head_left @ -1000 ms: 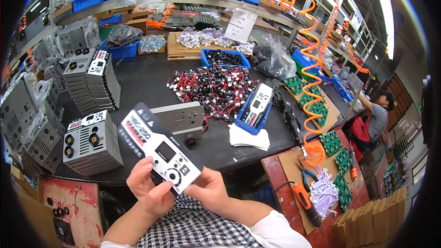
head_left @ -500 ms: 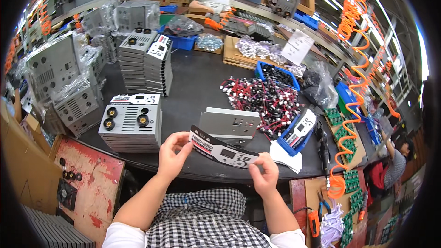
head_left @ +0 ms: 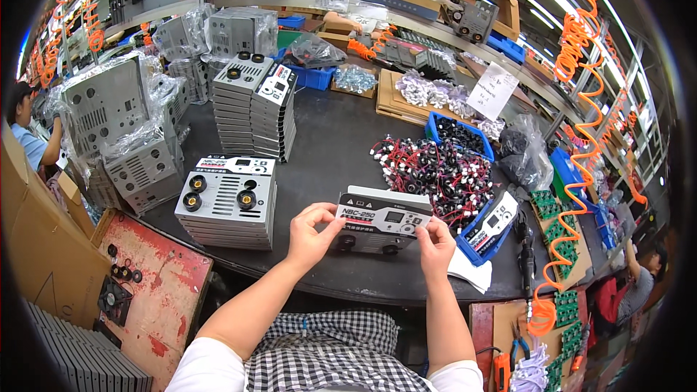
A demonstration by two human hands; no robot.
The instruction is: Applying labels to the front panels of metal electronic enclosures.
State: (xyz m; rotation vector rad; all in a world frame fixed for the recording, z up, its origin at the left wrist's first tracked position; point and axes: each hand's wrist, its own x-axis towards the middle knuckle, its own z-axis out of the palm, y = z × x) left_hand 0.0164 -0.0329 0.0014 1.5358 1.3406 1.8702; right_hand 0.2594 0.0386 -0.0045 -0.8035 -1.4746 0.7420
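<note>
A black-and-white printed label sticker (head_left: 379, 218) is stretched between my two hands. My left hand (head_left: 314, 231) pinches its left end, and my right hand (head_left: 437, 243) pinches the right end. The label lies over the upper face of a grey metal panel (head_left: 369, 242) standing on the black table; whether it is stuck down, I cannot tell. Black round fittings show low on that panel. To the left of my left hand sits a stack of grey panels (head_left: 221, 199) with labels and brass-centred sockets. A blue tray (head_left: 475, 243) of similar labels stands right of my right hand.
A taller stack of panels (head_left: 250, 112) rises behind the near one. Plastic-wrapped panels (head_left: 109, 112) crowd the left side. Red-and-black wired parts (head_left: 428, 178) heap behind the held panel. White sheets (head_left: 472, 270) lie by the tray. An orange coiled hose (head_left: 573, 174) hangs at right.
The label has moved from in front of the panel, where it was tilted and curved, up against its face and is now level. Both hands moved along with it.
</note>
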